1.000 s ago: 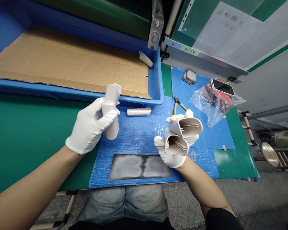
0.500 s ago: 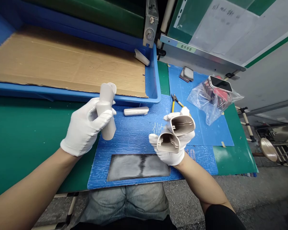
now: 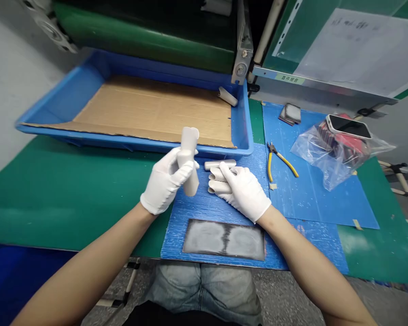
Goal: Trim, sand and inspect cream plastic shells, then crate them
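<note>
Wearing a white glove, my left hand (image 3: 165,183) is closed round pale hollow plastic shells (image 3: 190,138), held upright above the mat's left edge; they seem to be two overlapping pieces. My right hand (image 3: 246,192), also gloved, grips two similar plastic shells (image 3: 218,187) side by side at the blue mat, open ends facing left. Just behind them a further plastic shell (image 3: 209,165) lies on the mat, close to my right fingertips. In front of both hands a grey, dark-edged abrasive-looking sheet (image 3: 207,235) lies flat near the table edge.
A blue tray (image 3: 250,136) lined with cardboard (image 3: 149,108) stands behind my hands, one shell (image 3: 227,96) in its corner. On the right are yellow-handled cutters (image 3: 282,160), small grey pads (image 3: 291,113), and a phone (image 3: 348,127) on a clear bag. A green roller (image 3: 149,40) overhangs the tray.
My right hand has turned over and lowered its two shells to the mat beside the lying one. My left hand still holds its shells. The view has shifted left.
</note>
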`<state>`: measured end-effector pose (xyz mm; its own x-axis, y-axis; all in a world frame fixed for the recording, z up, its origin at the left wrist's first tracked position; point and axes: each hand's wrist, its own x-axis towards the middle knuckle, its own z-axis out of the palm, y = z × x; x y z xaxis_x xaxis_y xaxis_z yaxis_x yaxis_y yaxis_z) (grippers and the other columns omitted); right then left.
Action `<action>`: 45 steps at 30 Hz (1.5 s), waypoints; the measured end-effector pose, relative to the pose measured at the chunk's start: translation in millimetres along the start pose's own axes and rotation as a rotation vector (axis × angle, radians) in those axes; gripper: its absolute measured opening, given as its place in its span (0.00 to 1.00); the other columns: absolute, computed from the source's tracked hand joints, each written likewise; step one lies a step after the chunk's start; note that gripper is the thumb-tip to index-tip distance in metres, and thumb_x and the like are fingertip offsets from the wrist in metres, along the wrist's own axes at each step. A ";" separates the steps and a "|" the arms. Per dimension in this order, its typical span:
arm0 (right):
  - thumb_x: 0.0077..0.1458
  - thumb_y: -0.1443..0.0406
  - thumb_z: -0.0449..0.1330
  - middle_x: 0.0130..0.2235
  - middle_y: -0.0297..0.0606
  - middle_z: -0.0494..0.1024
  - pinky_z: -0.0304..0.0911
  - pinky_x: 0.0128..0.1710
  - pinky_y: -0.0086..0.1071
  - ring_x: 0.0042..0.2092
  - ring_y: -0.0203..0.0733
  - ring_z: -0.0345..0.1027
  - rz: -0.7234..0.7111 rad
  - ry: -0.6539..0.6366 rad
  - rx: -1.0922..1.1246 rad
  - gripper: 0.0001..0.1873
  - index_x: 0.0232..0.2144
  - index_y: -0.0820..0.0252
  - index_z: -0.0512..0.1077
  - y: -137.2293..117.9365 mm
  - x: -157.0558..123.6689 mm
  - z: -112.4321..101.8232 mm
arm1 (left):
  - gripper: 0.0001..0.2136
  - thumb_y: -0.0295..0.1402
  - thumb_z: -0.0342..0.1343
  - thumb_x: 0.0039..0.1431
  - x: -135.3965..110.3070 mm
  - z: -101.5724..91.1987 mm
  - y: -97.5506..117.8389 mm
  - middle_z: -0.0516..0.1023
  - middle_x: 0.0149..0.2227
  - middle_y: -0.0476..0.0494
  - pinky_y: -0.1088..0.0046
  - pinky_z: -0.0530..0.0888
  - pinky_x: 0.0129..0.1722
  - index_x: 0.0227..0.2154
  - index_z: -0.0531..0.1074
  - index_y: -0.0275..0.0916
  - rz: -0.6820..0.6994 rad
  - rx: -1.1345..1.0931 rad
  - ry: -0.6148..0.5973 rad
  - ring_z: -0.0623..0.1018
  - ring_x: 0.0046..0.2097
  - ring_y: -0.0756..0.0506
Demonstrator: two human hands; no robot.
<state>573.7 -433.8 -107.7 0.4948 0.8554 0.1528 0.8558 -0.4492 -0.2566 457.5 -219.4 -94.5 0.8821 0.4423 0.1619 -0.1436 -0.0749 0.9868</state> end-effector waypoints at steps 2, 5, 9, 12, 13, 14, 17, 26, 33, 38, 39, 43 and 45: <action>0.62 0.45 0.65 0.50 0.53 0.79 0.69 0.45 0.47 0.47 0.58 0.74 0.009 -0.034 -0.083 0.40 0.66 0.62 0.65 -1.4 3.8 1.0 | 0.20 0.51 0.63 0.63 -0.1 0.7 1.3 0.81 0.42 0.41 0.62 0.77 0.49 0.46 0.75 0.40 0.000 0.005 -0.036 0.80 0.44 0.41; 0.55 0.38 0.67 0.52 0.52 0.79 0.69 0.42 0.48 0.48 0.62 0.74 0.038 -0.043 -0.146 0.44 0.63 0.59 0.68 -6.9 5.0 -2.5 | 0.21 0.51 0.63 0.63 -0.6 2.8 3.3 0.81 0.46 0.39 0.60 0.77 0.51 0.48 0.74 0.40 -0.003 -0.011 -0.094 0.81 0.48 0.40; 0.50 0.37 0.69 0.51 0.51 0.79 0.68 0.42 0.49 0.49 0.63 0.73 0.049 -0.009 -0.147 0.42 0.56 0.57 0.72 -11.7 2.7 -8.5 | 0.21 0.50 0.65 0.62 -0.4 5.3 3.9 0.81 0.51 0.37 0.61 0.76 0.53 0.49 0.75 0.40 0.007 -0.007 -0.160 0.81 0.50 0.39; 0.52 0.42 0.71 0.51 0.50 0.79 0.67 0.43 0.47 0.48 0.62 0.73 0.070 -0.003 -0.158 0.37 0.55 0.57 0.72 -10.8 1.4 -10.7 | 0.20 0.49 0.65 0.62 0.0 5.6 0.1 0.81 0.51 0.37 0.61 0.76 0.54 0.49 0.75 0.40 0.003 -0.001 -0.192 0.81 0.51 0.39; 0.51 0.42 0.71 0.50 0.50 0.79 0.67 0.43 0.47 0.48 0.61 0.73 0.073 -0.003 -0.152 0.37 0.55 0.57 0.73 -9.9 0.9 -11.0 | 0.20 0.49 0.65 0.63 -0.2 5.2 -1.8 0.80 0.51 0.37 0.61 0.76 0.55 0.49 0.75 0.40 0.001 0.001 -0.202 0.80 0.53 0.39; 0.51 0.43 0.71 0.49 0.50 0.79 0.67 0.43 0.47 0.48 0.61 0.73 0.069 -0.002 -0.135 0.37 0.55 0.57 0.73 -8.8 0.2 -11.2 | 0.20 0.48 0.64 0.63 -0.5 4.7 -3.5 0.80 0.52 0.37 0.61 0.76 0.56 0.49 0.75 0.40 0.004 0.005 -0.209 0.80 0.55 0.38; 0.55 0.45 0.70 0.51 0.52 0.79 0.68 0.49 0.50 0.51 0.62 0.72 0.038 0.101 -0.002 0.38 0.60 0.59 0.71 -7.1 -4.3 -12.0 | 0.17 0.47 0.63 0.65 -2.4 4.0 -4.4 0.78 0.55 0.37 0.61 0.75 0.55 0.48 0.75 0.41 0.028 0.017 -0.229 0.79 0.55 0.39; 0.63 0.45 0.63 0.55 0.44 0.80 0.74 0.55 0.48 0.55 0.49 0.77 0.145 0.126 1.356 0.28 0.57 0.54 0.73 -20.7 -18.9 -37.1 | 0.12 0.44 0.67 0.61 0.4 49.1 46.1 0.78 0.44 0.39 0.53 0.74 0.57 0.32 0.75 0.41 0.286 0.176 -0.813 0.77 0.51 0.38; 0.55 0.48 0.71 0.44 0.40 0.82 0.74 0.47 0.40 0.45 0.45 0.77 0.405 0.583 1.008 0.21 0.41 0.57 0.78 2.3 -19.3 -43.2 | 0.16 0.45 0.70 0.59 5.1 49.8 37.7 0.79 0.45 0.39 0.59 0.80 0.51 0.43 0.79 0.40 0.227 0.107 -0.147 0.82 0.46 0.41; 0.56 0.46 0.70 0.40 0.39 0.84 0.74 0.36 0.37 0.37 0.43 0.78 0.280 0.184 1.267 0.24 0.46 0.56 0.78 -16.0 -18.8 -41.7 | 0.16 0.42 0.66 0.63 3.5 38.1 23.8 0.78 0.35 0.51 0.75 0.75 0.23 0.47 0.70 0.42 0.208 -0.025 0.021 0.76 0.22 0.53; 0.55 0.46 0.70 0.42 0.39 0.84 0.75 0.38 0.37 0.38 0.43 0.78 0.267 0.178 1.286 0.25 0.46 0.56 0.78 -19.9 -19.2 -39.0 | 0.15 0.40 0.66 0.62 0.8 40.1 22.3 0.78 0.38 0.50 0.75 0.75 0.23 0.46 0.69 0.42 0.207 -0.011 0.004 0.77 0.23 0.53; 0.53 0.48 0.73 0.38 0.36 0.80 0.72 0.38 0.35 0.38 0.41 0.75 0.292 0.361 1.097 0.22 0.39 0.56 0.75 -22.6 -23.6 -29.3 | 0.16 0.33 0.69 0.57 -13.4 58.1 14.3 0.74 0.37 0.51 0.77 0.78 0.32 0.39 0.65 0.41 0.273 0.153 -0.015 0.79 0.32 0.52; 0.52 0.50 0.75 0.35 0.34 0.77 0.70 0.35 0.34 0.35 0.39 0.72 0.253 0.449 0.918 0.21 0.38 0.56 0.75 -20.0 -26.1 -30.9 | 0.18 0.33 0.70 0.55 -18.1 66.4 9.8 0.74 0.34 0.53 0.77 0.78 0.34 0.36 0.64 0.42 0.280 0.174 -0.052 0.80 0.33 0.52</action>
<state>548.3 -455.2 -77.0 0.8143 0.5053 0.2856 0.3703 -0.0732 -0.9260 469.9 -287.4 -87.9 0.8419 0.3370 0.4216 -0.3085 -0.3405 0.8882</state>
